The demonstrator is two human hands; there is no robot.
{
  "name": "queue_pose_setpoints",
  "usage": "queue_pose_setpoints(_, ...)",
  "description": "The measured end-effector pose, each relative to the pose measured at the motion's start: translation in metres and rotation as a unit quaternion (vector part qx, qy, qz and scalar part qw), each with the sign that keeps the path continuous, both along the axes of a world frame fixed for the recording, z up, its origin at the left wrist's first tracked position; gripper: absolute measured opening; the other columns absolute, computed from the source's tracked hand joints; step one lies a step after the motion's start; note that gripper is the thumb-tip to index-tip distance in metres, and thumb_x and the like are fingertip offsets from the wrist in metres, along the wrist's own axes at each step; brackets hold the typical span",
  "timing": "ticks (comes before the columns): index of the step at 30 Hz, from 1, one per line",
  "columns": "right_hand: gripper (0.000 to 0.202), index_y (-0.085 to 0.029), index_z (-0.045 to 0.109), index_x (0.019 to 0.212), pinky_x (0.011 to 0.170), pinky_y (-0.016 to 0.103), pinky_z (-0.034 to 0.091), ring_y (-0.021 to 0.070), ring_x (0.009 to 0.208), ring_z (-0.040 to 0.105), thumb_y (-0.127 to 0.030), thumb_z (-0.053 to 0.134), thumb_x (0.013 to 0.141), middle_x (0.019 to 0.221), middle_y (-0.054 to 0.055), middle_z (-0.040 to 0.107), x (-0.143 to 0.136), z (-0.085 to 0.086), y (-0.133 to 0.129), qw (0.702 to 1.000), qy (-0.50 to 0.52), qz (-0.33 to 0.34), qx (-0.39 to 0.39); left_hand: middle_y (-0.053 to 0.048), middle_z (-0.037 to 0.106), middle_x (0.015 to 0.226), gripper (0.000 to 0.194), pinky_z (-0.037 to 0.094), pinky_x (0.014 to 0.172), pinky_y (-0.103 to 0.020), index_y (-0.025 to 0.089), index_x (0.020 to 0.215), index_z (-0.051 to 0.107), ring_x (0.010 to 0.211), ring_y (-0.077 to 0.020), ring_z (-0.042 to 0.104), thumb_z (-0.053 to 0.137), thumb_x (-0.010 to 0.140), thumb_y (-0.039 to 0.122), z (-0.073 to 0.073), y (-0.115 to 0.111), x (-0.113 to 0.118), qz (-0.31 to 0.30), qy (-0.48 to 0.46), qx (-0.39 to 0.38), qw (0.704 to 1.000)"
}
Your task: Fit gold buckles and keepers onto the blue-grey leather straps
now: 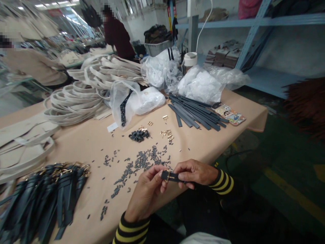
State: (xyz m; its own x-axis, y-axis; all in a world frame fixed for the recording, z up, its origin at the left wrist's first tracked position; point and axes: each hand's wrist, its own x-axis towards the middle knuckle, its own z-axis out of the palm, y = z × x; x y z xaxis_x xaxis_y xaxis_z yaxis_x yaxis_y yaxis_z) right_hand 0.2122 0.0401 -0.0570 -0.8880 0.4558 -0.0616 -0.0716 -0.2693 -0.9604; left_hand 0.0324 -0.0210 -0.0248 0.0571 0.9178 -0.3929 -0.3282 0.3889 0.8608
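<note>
A tan-covered counter (203, 142) spreads before the person, carrying coiled cream straps (73, 105) at its far left and crumpled clear plastic bags (203, 86) at the back. A bundle of dark straps with gold hardware (47, 200) lies at near left; flat dark strips (195, 112) fan out toward the far right. Over the near edge, the left hand's (148, 184) fingers pinch the buckle end of a short dark strap (174, 177), while the right hand's (196, 172) fingers grip its other end. Beyond sits a small pile of dark loops (139, 135), beside scattered gold buckles (169, 133). The gold buckle (167, 174) on the held strap lies at the left fingertips, and tiny dark pieces (142, 160) litter the middle.
</note>
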Motion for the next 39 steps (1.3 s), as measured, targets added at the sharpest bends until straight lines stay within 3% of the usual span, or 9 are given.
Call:
queue_pose_setpoints(3, 0.015, -0.013, 0.046, 0.089, 0.039, 0.013, 0.033, 0.0018, 0.042, 0.043, -0.026, 0.049, 0.083, 0.07, 0.0, 0.057, -0.01, 0.004, -0.006, 0.996, -0.025, -0.073, 0.045, 0.001, 0.054, 0.053, 0.021, 0.03, 0.043, -0.011, 0.012, 0.076, 0.054, 0.044, -0.0022, 0.041, 0.065, 0.071, 0.029, -0.01, -0.001, 0.009, -0.016, -0.05, -0.009, 0.999)
queue_pose_setpoints(7, 0.014, -0.017, 0.044, 0.094, 0.042, 0.013, 0.038, 0.0027, 0.043, 0.046, -0.02, 0.049, 0.082, 0.07, -0.003, 0.059, -0.02, 0.008, -0.017, 0.97, -0.075, -0.181, 0.145, 0.002, 0.053, 0.058, 0.021, 0.032, 0.045, -0.012, 0.011, 0.074, 0.052, 0.047, -0.0026, 0.042, 0.065, 0.071, 0.028, -0.019, -0.003, 0.016, 0.028, -0.05, -0.012, 0.998)
queue_pose_setpoints(12, 0.008, -0.016, 0.052, 0.087, 0.044, 0.014, 0.041, 0.0032, 0.044, 0.049, -0.021, 0.048, 0.082, 0.069, -0.002, 0.059, -0.02, 0.011, -0.019, 0.966, -0.08, -0.169, 0.177, 0.003, 0.052, 0.063, 0.017, 0.036, 0.049, -0.015, 0.014, 0.077, 0.051, 0.053, -0.0051, 0.044, 0.061, 0.075, 0.028, -0.022, -0.01, 0.011, 0.035, 0.02, 0.031, 0.999)
queue_pose_setpoints(15, 0.006, -0.016, 0.052, 0.082, 0.046, 0.014, 0.041, 0.0035, 0.045, 0.05, -0.021, 0.05, 0.081, 0.068, -0.004, 0.055, -0.019, 0.014, -0.018, 0.963, -0.111, -0.152, 0.193, 0.0, 0.056, 0.07, 0.016, 0.04, 0.059, -0.019, 0.014, 0.082, 0.057, 0.064, -0.0088, 0.049, 0.058, 0.076, 0.029, -0.023, -0.015, 0.003, -0.001, 0.119, 0.057, 0.991)
queue_pose_setpoints(18, 0.006, -0.016, 0.051, 0.082, 0.048, 0.015, 0.041, 0.004, 0.047, 0.051, -0.021, 0.048, 0.082, 0.067, -0.004, 0.052, -0.019, 0.016, -0.018, 0.961, -0.126, -0.132, 0.206, -0.002, 0.057, 0.071, 0.019, 0.041, 0.062, -0.022, 0.013, 0.082, 0.06, 0.065, -0.0102, 0.049, 0.057, 0.077, 0.031, -0.024, -0.018, -0.001, -0.028, 0.132, 0.047, 0.99)
queue_pose_setpoints(22, 0.005, -0.016, 0.051, 0.082, 0.05, 0.015, 0.042, 0.0046, 0.047, 0.053, -0.019, 0.047, 0.081, 0.063, -0.005, 0.053, -0.023, 0.016, -0.019, 0.955, -0.146, -0.144, 0.212, -0.001, 0.056, 0.066, 0.022, 0.041, 0.059, -0.023, 0.012, 0.072, 0.059, 0.061, -0.0105, 0.05, 0.055, 0.078, 0.032, -0.029, -0.019, 0.002, 0.047, 0.09, 0.033, 0.994)
queue_pose_setpoints(25, 0.004, -0.016, 0.05, 0.081, 0.049, 0.016, 0.042, 0.0043, 0.047, 0.053, -0.019, 0.047, 0.081, 0.07, -0.003, 0.058, -0.026, 0.016, -0.018, 0.956, -0.164, -0.149, 0.193, -0.002, 0.058, 0.069, 0.021, 0.043, 0.065, -0.025, 0.012, 0.077, 0.06, 0.067, -0.0126, 0.053, 0.055, 0.079, 0.032, -0.035, -0.021, 0.005, 0.074, 0.103, 0.049, 0.991)
queue_pose_setpoints(32, 0.002, -0.017, 0.048, 0.078, 0.042, 0.014, 0.038, 0.0043, 0.045, 0.052, -0.018, 0.047, 0.078, 0.07, -0.003, 0.057, -0.028, 0.018, -0.019, 0.947, -0.214, -0.154, 0.183, -0.003, 0.056, 0.074, 0.021, 0.041, 0.067, -0.024, 0.014, 0.073, 0.058, 0.072, -0.0132, 0.052, 0.053, 0.08, 0.034, -0.034, -0.023, 0.007, 0.046, 0.317, 0.131, 0.938)
queue_pose_setpoints(39, 0.004, -0.016, 0.043, 0.08, 0.04, 0.015, 0.036, 0.0034, 0.041, 0.046, -0.019, 0.046, 0.079, 0.07, -0.001, 0.059, -0.032, 0.017, -0.024, 0.949, -0.217, -0.182, 0.136, -0.003, 0.057, 0.075, 0.02, 0.044, 0.067, -0.026, 0.016, 0.083, 0.054, 0.069, -0.0138, 0.054, 0.047, 0.083, 0.035, -0.042, -0.024, 0.011, 0.06, 0.362, 0.136, 0.92)
